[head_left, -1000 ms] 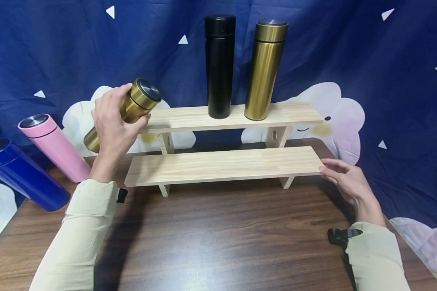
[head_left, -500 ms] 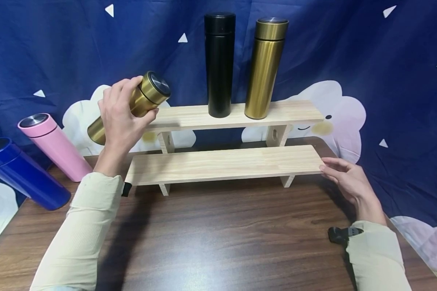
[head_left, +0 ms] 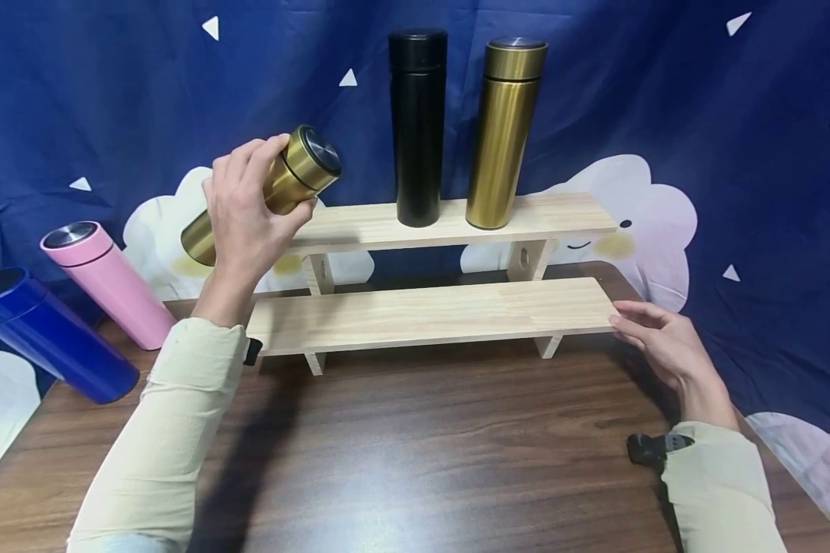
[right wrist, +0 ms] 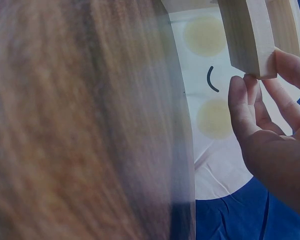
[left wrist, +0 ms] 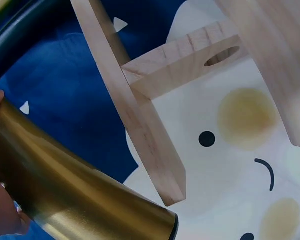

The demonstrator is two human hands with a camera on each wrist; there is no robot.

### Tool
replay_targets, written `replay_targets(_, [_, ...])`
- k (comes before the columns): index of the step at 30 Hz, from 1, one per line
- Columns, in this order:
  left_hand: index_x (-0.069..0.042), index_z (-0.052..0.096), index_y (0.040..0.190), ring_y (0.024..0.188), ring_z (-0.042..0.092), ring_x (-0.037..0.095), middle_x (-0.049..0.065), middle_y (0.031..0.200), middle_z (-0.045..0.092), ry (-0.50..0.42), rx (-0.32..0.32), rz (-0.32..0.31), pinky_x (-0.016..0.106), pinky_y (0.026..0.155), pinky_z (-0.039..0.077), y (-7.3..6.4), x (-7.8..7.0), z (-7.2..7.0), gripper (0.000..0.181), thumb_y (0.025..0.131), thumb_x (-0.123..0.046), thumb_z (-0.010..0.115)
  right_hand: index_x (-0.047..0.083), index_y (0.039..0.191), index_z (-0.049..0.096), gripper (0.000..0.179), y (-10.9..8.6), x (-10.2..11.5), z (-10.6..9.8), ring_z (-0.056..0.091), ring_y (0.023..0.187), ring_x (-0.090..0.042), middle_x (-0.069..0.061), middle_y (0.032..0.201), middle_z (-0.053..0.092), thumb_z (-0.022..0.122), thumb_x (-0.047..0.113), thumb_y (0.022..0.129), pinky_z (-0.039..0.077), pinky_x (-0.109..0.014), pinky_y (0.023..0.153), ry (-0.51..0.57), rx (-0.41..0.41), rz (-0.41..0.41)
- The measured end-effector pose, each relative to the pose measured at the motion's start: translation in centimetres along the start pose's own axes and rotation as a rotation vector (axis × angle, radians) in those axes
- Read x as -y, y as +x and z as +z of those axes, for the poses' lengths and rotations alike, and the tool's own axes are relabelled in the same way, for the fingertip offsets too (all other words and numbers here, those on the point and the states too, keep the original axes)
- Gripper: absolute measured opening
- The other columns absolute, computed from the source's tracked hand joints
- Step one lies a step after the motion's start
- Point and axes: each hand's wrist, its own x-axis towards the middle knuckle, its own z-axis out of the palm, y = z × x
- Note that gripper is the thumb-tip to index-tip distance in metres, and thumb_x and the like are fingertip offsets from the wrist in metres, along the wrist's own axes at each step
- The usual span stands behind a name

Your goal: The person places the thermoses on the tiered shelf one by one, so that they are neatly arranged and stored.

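A gold thermos [head_left: 290, 180] is tilted in the air near the left end of the two-tier wooden shelf, and my left hand [head_left: 249, 211] grips it below the lid. In the left wrist view, the gold thermos [left wrist: 90, 185] points its base toward the lower right, apart from the shelf's end [left wrist: 160, 170]. My right hand [head_left: 667, 349] holds the right end of the lower board [head_left: 443, 313] with thumb and fingertips. The right wrist view has the thumb [right wrist: 240, 107] at the board's corner. On the upper board [head_left: 567, 211], a black thermos [head_left: 418, 138] and another gold thermos [head_left: 503, 146] stand upright.
A pink thermos [head_left: 111, 288] and a blue thermos [head_left: 51, 334] stand on the brown wooden table [head_left: 415, 453] at the far left. Behind the shelf hangs a dark blue curtain [head_left: 615, 84] printed with clouds and white triangles.
My left hand has carried the tilted gold thermos to the right and slightly up, toward the upper board's left end. My right hand has stayed at the lower board's end.
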Motion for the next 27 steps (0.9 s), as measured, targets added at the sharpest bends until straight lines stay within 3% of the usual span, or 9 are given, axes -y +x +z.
replay_targets(5, [-0.019,0.065,0.134,0.115,0.05,0.035,0.01,0.126,0.063,-0.015,0.015,-0.047,0.047,0.096,0.03,0.1,-0.3,0.4,0.063,0.073,-0.016,0.082,0.019,0.102,0.073,0.023,0.0,0.1,0.0,0.068,0.084,-0.002,0.007,0.095,0.069,0.077,0.001,0.088,0.054,-0.017,0.078,-0.032,-0.007,0.011])
replay_targets(12, [-0.019,0.063,0.136,0.114,0.05,0.038,0.011,0.127,0.062,0.007,0.014,0.011,0.049,0.092,0.032,0.6,-0.5,0.7,0.064,0.075,-0.019,0.081,0.018,0.102,0.073,0.023,0.1,0.2,0.0,0.068,0.084,-0.003,0.006,0.095,0.069,0.077,0.001,0.088,0.054,-0.017,0.077,-0.025,0.001,0.02])
replay_targets(21, [-0.018,0.064,0.135,0.113,0.051,0.035,0.01,0.129,0.064,-0.041,0.0,0.015,0.047,0.09,0.032,1.9,-1.5,1.2,0.064,0.074,-0.018,0.083,0.017,0.101,0.074,0.024,0.1,0.0,0.0,0.068,0.084,-0.004,0.005,0.095,0.068,0.074,-0.003,0.089,0.054,-0.017,0.078,0.018,0.008,0.003])
replay_targets(27, [-0.019,0.064,0.136,0.116,0.051,0.03,0.005,0.131,0.064,-0.063,0.012,-0.022,0.045,0.091,0.033,2.6,-2.2,1.5,0.065,0.075,-0.02,0.086,0.017,0.102,0.074,0.024,0.0,0.0,0.0,0.067,0.084,-0.004,0.005,0.095,0.068,0.074,-0.003,0.089,0.054,-0.017,0.078,0.013,0.009,0.001])
